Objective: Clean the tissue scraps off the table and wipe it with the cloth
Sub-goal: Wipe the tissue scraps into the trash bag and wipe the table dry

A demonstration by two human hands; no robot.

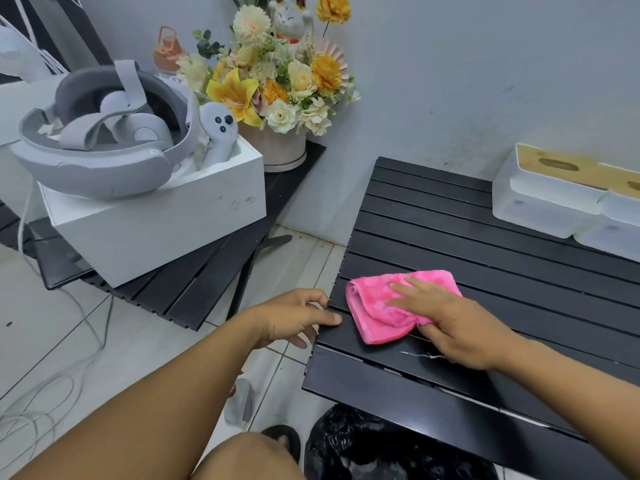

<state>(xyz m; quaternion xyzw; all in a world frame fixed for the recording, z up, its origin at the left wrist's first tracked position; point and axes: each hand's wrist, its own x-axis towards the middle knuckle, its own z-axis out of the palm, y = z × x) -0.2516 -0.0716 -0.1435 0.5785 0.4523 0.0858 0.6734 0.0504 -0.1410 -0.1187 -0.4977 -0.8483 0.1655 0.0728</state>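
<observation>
Cloth (377, 306): pressing it flat-fingered under the right hand (446, 317) near the left edge of the slatted surface (485, 244), gripping that edge with the left hand (294, 317). Possibly risking sweeping the white sliver (420, 355) into a slat gap, or skipping patches with bunched folds.

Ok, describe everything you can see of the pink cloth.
The pink cloth looks like soft, fluffy towelling, folded over and bunched at its near corner. It lies on the black slatted table, close to its left edge. The right hand presses on it with straight, spread fingers.
</observation>
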